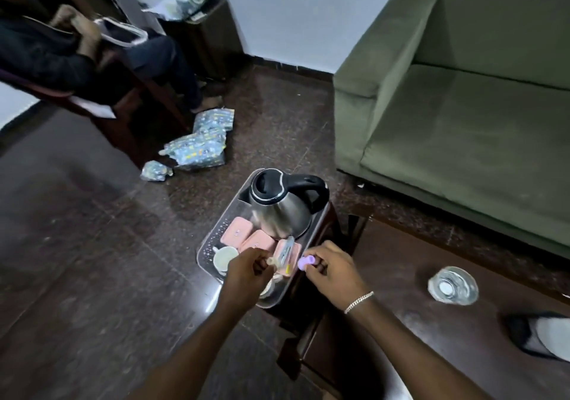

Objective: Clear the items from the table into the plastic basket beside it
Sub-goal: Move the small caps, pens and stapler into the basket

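A clear plastic basket (pixel 207 242) stands beside the dark wooden table (pixel 431 322). Inside it are a steel kettle (pixel 279 211) with a black lid and handle, three pink boxes (pixel 236 230) and a white cup (pixel 223 259). My left hand (pixel 246 273) hovers over the basket's near end, pinching a small pale item (pixel 273 261). My right hand (pixel 334 268) is beside it at the basket's right rim, shut on a small purple object (pixel 303 261). A thin packet (pixel 288 250) lies on the nearest pink box.
A glass ashtray (pixel 452 285) sits on the table to the right, with a dark and grey object (pixel 538 335) at the frame's right edge. A green sofa (pixel 462 106) stands behind. Patterned packets (pixel 197 146) lie on the floor. Another person sits in a chair (pixel 92 69) at upper left.
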